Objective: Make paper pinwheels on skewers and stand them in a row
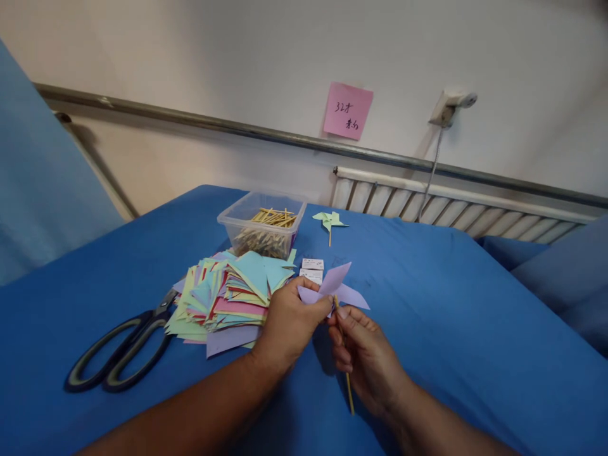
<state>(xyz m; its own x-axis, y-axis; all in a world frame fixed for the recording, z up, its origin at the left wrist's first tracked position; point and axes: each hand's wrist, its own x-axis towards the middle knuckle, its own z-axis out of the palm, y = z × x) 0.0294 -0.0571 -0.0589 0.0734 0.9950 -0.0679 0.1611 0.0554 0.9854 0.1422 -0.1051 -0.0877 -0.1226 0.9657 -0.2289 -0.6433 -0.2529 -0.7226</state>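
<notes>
My left hand (294, 320) pinches a purple paper pinwheel (335, 278) near its centre, its vanes spreading up and to the right. In my right hand (363, 354) is a thin wooden stick (350, 392), gripped near its top, with the lower end pointing down toward the cloth. The stick's tip meets the pinwheel's middle; the exact join is hidden by my fingers. Just behind my left hand lie two small white boxes (312, 270). To the left of that hand, a pile of coloured paper pieces (237, 285) is stacked loosely.
Dark-handled scissors (126, 348) lie left of the paper pile. A clear plastic tub (228, 220) of wooden sticks (273, 218) stands behind it. Farther back is a finished green pinwheel (330, 220) on a blue cloth (427, 285). A radiator (403, 199) and a pink note (348, 111) are along the wall.
</notes>
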